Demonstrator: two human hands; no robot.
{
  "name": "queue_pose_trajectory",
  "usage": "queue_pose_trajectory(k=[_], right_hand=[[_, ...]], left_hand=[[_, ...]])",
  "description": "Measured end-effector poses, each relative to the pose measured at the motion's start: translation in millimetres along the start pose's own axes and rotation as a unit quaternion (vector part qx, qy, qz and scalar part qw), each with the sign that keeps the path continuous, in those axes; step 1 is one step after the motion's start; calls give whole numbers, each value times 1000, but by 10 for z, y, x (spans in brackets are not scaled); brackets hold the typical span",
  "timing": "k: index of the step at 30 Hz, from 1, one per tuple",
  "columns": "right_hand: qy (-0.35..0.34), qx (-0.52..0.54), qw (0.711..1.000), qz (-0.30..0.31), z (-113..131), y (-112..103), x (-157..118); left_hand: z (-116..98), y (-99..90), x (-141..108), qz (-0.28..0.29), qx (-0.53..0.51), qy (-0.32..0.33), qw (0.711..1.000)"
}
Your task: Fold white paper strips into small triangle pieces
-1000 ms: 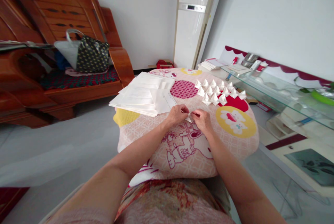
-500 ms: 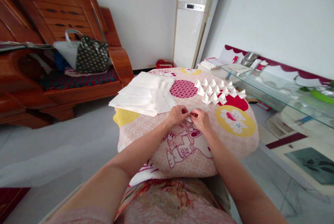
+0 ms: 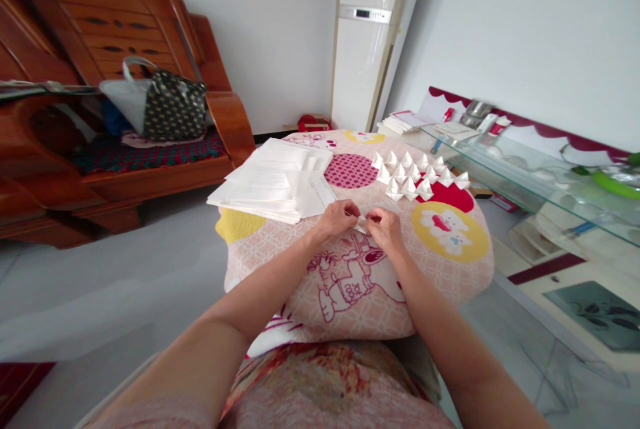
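Between my fingertips is a small folded white paper [image 3: 361,224], held just above the patterned cloth [image 3: 300,269] on the table. My left hand [image 3: 340,217] pinches its left side, and my right hand [image 3: 385,226] pinches its right side. The fingers hide most of the paper, so its exact shape is unclear. Left of my hands lies a stack of white paper sheets [image 3: 265,182], some with printed lines. Beyond my right hand, several small folded paper boats [image 3: 410,172] stand in rows on the cloth.
A glass-topped stand [image 3: 530,169] with cups and other items is at the right. A wooden bench [image 3: 165,179] holding a dark patterned bag [image 3: 175,106] stands at the left. Behind the table are a tall white cabinet-like unit [image 3: 363,62] and a booklet pile [image 3: 400,122].
My fingertips have parted slightly, and more of the folded paper shows between them. The boats and the sheet stack have stayed where they were.
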State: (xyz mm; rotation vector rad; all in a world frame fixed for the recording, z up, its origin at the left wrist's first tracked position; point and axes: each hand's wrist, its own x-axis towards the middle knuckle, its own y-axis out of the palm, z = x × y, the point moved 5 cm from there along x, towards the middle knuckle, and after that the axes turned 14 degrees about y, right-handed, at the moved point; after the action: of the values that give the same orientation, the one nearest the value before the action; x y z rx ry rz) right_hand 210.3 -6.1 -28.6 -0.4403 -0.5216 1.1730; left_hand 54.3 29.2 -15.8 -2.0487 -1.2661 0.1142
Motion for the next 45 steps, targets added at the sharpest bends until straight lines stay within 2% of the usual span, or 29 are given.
queue_pose_trajectory(k=[7,10,13,17,22,30,38,45], right_hand=[[87,102,991,11,-143,-178,78],[134,140,981,28,-234,-202,95],[146,164,975,39,-269,-190,97],[104,130,985,36,-208,-169,83],[6,55,998,28,-59,-142,39],[-96,-76,991,46,59,-34,-33],[-121,-204,971,7,75,141,-62],[-158,-205,965,-38,111,121,-139]], left_hand=[[35,-8,14,21,-37,5,999],[75,-12,4,30,-51,-6,998],[101,-11,-2,33,-62,-6,997],[125,-1,4,37,-64,-9,997],[130,-5,8,36,-74,-11,997],[92,-26,-1,37,-74,-12,996],[120,-24,-18,35,-118,-22,992],[114,-10,-10,9,-154,-33,987]])
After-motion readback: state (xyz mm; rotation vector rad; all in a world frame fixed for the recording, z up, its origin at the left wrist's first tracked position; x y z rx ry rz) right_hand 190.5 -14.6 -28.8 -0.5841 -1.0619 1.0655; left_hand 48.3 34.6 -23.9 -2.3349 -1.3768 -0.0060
